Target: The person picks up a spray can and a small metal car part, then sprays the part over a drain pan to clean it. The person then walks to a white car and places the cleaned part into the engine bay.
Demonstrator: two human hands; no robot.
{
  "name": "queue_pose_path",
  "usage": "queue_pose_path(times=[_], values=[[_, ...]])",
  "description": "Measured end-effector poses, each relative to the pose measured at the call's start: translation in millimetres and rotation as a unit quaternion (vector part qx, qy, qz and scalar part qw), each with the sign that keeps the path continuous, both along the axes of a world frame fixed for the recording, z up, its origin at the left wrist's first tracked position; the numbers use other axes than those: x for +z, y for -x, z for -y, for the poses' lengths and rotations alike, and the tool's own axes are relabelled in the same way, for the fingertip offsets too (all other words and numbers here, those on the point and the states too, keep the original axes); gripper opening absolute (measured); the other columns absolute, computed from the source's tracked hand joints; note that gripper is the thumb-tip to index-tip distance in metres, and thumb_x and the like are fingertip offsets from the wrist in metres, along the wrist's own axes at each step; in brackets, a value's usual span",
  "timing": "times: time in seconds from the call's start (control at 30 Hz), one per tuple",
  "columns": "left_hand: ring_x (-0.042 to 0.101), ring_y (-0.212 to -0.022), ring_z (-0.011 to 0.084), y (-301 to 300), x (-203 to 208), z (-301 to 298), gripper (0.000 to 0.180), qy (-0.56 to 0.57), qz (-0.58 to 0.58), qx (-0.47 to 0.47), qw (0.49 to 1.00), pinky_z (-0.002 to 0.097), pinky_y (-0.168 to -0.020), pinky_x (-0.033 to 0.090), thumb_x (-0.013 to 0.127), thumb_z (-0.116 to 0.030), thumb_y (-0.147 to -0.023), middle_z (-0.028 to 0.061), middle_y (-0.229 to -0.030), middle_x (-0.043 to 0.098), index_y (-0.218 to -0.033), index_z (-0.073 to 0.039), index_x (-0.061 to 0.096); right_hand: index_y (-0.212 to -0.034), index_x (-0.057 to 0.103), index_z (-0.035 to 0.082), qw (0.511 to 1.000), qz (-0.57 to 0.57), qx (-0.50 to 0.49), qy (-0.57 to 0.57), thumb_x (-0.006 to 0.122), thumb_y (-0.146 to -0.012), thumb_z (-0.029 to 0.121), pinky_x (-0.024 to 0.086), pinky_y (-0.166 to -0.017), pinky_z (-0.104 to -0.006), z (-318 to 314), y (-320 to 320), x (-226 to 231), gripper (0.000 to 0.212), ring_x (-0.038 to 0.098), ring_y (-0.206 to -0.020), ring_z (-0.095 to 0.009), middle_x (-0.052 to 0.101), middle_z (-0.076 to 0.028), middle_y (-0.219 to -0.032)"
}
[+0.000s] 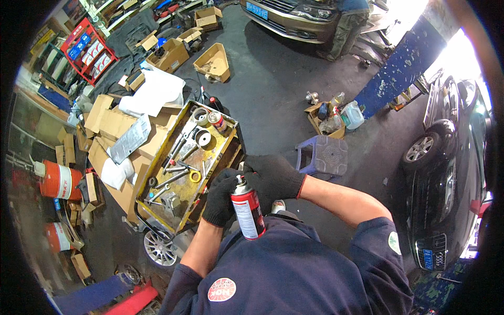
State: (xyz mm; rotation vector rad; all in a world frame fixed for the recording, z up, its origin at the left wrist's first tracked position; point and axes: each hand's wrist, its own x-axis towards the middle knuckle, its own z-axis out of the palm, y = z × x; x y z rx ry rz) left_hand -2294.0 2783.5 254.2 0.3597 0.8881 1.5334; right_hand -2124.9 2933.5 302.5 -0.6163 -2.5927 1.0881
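Observation:
Both my hands wear black knitted gloves and are close together in front of my chest. A red and black spray can (pixel 248 214) with a white label panel stands tilted between them, its nozzle bare at the top. My left hand (pixel 220 197) is closed against the can's left side, near its top. My right hand (pixel 275 176) is just right of the nozzle, back of the glove showing. Its fingers curl inward, and what they grip is hidden. Left of my hands is a yellow tool cart (pixel 181 197) carrying wrenches, metal rings and another red can (pixel 217 122).
Cardboard boxes (pixel 211 62) and sheets lie beyond the cart. A blue-grey step stool (pixel 328 155) stands ahead right, near a box of bottles (pixel 329 125). A dark car (pixel 446 184) is at right, another car (pixel 294 18) ahead with a person beside it. A blue post (pixel 399 63) leans between.

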Motion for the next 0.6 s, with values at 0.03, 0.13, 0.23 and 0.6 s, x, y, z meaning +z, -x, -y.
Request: queue_pose_path(times=[0.03,0.13,0.23,0.6], values=[[0.074,-0.094,0.0190,-0.7,2.6,0.7,0.018,0.010,-0.027,0.005,1.000,0.0353,-0.088,0.060,0.068,-0.017,-0.103,0.0087,-0.105,0.078,-0.113,-0.003,0.074,-0.102,0.076,0.004,0.999,0.011,0.025,-0.021,0.070,-0.097,0.028,0.061,-0.081,-0.0566,-1.3,-0.1,-1.8,0.025,0.077,-0.091,-0.046,0.077,-0.024,-0.097],[0.074,-0.093,0.0174,-1.7,7.2,2.8,0.018,0.020,-0.086,0.006,0.996,0.0342,-0.087,0.059,0.069,-0.018,-0.103,0.0080,-0.104,0.078,-0.111,-0.003,0.075,-0.101,0.078,0.002,0.985,-0.017,0.130,-0.114,0.070,-0.096,0.026,0.061,-0.082,-0.0556,-10.9,3.1,-7.2,0.025,0.077,-0.093,-0.046,0.077,-0.026,-0.099],[0.072,-0.093,0.0159,-0.7,7.3,3.7,0.018,0.016,-0.124,0.001,0.992,0.0330,-0.087,0.057,0.069,-0.018,-0.104,0.0072,-0.103,0.077,-0.109,-0.002,0.077,-0.099,0.079,0.000,0.959,0.003,0.211,-0.188,0.070,-0.096,0.024,0.062,-0.082,-0.0547,-16.8,7.6,-8.0,0.025,0.076,-0.094,-0.045,0.077,-0.027,-0.100],[0.072,-0.099,0.0168,-3.8,6.3,15.2,0.020,-0.014,-0.224,0.047,0.973,0.0338,-0.091,0.056,0.063,-0.013,-0.108,0.0082,-0.106,0.075,-0.108,0.000,0.079,-0.096,0.070,0.002,0.984,-0.030,0.121,-0.125,0.071,-0.097,0.027,0.057,-0.077,-0.0565,5.6,14.1,18.0,0.025,0.073,-0.086,-0.046,0.072,-0.022,-0.089]])
